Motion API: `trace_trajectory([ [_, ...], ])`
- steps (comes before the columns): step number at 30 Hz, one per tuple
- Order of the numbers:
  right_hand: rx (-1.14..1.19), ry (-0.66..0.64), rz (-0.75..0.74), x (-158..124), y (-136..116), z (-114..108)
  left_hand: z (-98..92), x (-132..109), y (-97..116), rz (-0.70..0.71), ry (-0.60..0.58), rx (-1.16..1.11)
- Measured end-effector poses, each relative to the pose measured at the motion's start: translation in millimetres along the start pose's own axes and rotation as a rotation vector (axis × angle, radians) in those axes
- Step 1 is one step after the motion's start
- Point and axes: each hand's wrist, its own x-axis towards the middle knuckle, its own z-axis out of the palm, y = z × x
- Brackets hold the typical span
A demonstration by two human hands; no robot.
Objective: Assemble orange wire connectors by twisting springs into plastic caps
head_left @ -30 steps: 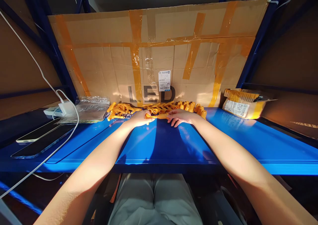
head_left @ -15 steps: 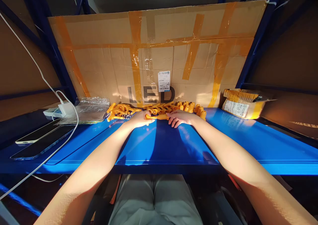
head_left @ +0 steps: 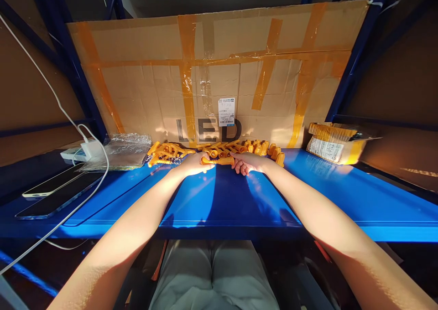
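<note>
A yellow-orange plastic piece point(head_left: 224, 161), shaped like a ribbed handle with a narrower left end, lies crosswise between my hands, just above the blue shelf. My left hand point(head_left: 194, 164) is closed on its narrow left end. At the wider right end, my right hand point(head_left: 249, 162) has its thumb and index finger against the piece, the other fingers curled below. Right behind are hollow yellow-orange tubes point(head_left: 214, 153), lying with their open ends toward me. Curved yellow pieces point(head_left: 167, 151) are heaped beside my left hand. Short yellow caps point(head_left: 275, 151) stand beyond my right hand.
The blue shelf point(head_left: 342, 196) ends at a front edge above my lap. A taped cardboard sheet point(head_left: 147, 91) closes off the back. Two phones point(head_left: 58, 200), a white charger point(head_left: 92, 149) with its cable and a plastic-wrapped pack are at left; an open carton point(head_left: 328, 147) is at right.
My right fingers have curled in and closed up to the wider end of the yellow-orange piece. The left hand keeps its hold, nearly still.
</note>
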Motion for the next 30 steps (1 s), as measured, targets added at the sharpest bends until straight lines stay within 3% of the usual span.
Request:
trace_trajectory([
  [15,-0.009,-0.018,-0.042,3.2,4.0,-1.8,-1.8,-1.6,2.6,-0.008,-0.013,-0.013],
  [30,-0.006,0.03,0.021,11.1,6.5,-2.1,-0.2,0.4,0.0,0.021,-0.021,-0.019],
])
